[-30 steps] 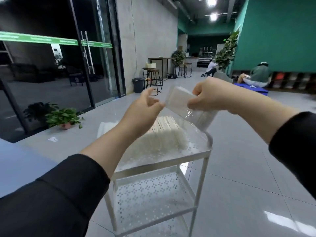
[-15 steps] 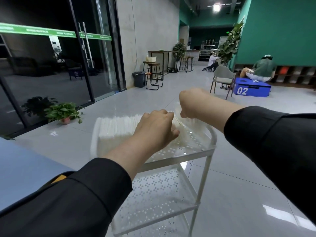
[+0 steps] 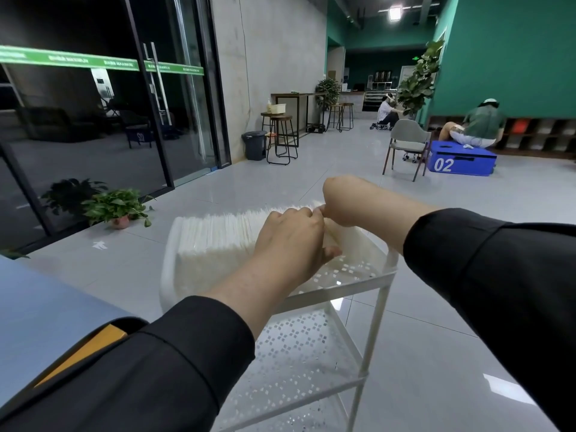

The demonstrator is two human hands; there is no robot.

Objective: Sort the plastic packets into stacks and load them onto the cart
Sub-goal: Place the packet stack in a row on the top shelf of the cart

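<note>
A white perforated cart [image 3: 349,288] stands in front of me, its top tray filled by a row of upright white plastic packets [image 3: 218,235]. My left hand [image 3: 293,238] rests on the right end of that row with fingers curled over the packets. My right hand [image 3: 346,198] is closed on the far right end of the row, pinching the last packets against the others. The packets under both hands are hidden.
A blue table [image 3: 37,310] with a yellow item [image 3: 90,347] is at my lower left. A potted plant [image 3: 115,207] sits by the glass doors. Farther off are stools [image 3: 280,138], a bin [image 3: 255,145], a chair [image 3: 405,145], a blue box [image 3: 461,159] and two seated persons.
My right hand brought a clear packet down from above the cart into the row's right end. My left hand dropped onto the packets. The view shifted slightly downward.
</note>
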